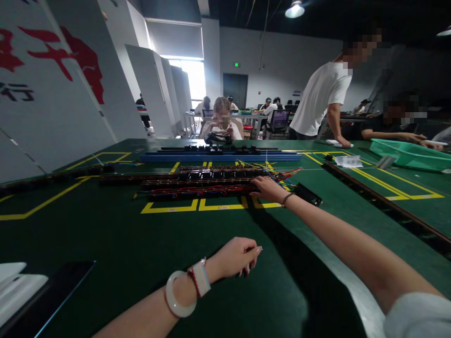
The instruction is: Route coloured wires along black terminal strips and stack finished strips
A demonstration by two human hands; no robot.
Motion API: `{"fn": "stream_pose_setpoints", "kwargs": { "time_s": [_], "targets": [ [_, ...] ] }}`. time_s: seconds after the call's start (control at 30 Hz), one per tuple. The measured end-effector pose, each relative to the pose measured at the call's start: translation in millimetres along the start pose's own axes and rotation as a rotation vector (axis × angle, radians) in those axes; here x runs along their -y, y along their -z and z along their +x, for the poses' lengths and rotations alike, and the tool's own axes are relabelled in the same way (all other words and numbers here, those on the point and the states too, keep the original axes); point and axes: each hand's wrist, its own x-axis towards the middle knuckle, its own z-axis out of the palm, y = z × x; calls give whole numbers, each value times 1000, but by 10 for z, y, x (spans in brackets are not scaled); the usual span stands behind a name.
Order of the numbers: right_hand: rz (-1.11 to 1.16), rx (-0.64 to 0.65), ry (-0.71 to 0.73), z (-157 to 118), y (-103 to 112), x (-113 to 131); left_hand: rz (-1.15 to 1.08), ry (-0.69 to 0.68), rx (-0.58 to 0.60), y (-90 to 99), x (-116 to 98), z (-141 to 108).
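Observation:
My right hand (264,188) reaches forward to the right end of a stack of long dark strips (197,180) with red and blue wires. Its fingers rest on the nearest strips, and whether they grip one is hard to tell. Loose coloured wire ends (291,173) stick out just beyond it. My left hand (237,257) hovers over the green table (134,253) close to me, its fingers curled inward and partly hidden; nothing shows in them.
Blue bars (218,157) lie behind the strips. A long dark rail (380,204) runs along the right, near a green basket (412,154). One person (320,98) leans on the table; another sits opposite. A dark flat device (52,295) lies at lower left.

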Motion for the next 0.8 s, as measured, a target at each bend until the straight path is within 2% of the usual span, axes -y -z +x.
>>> {"fn": "stream_pose_setpoints", "kwargs": {
  "time_s": [0.17, 0.4, 0.63, 0.8],
  "targets": [
    [2, -27, -59, 153, -291, 4, 12, -16, -2, 1, 27, 10],
    [-1, -67, -54, 39, -327, 148, 13, 1, 1, 3, 5, 3],
    [17, -78, -13, -192, -307, 517, 15, 14, -3, 6, -44, -9],
    [55, -84, 14, -197, -237, 897, 20, 24, -12, -5, -49, 1]
  ]
}}
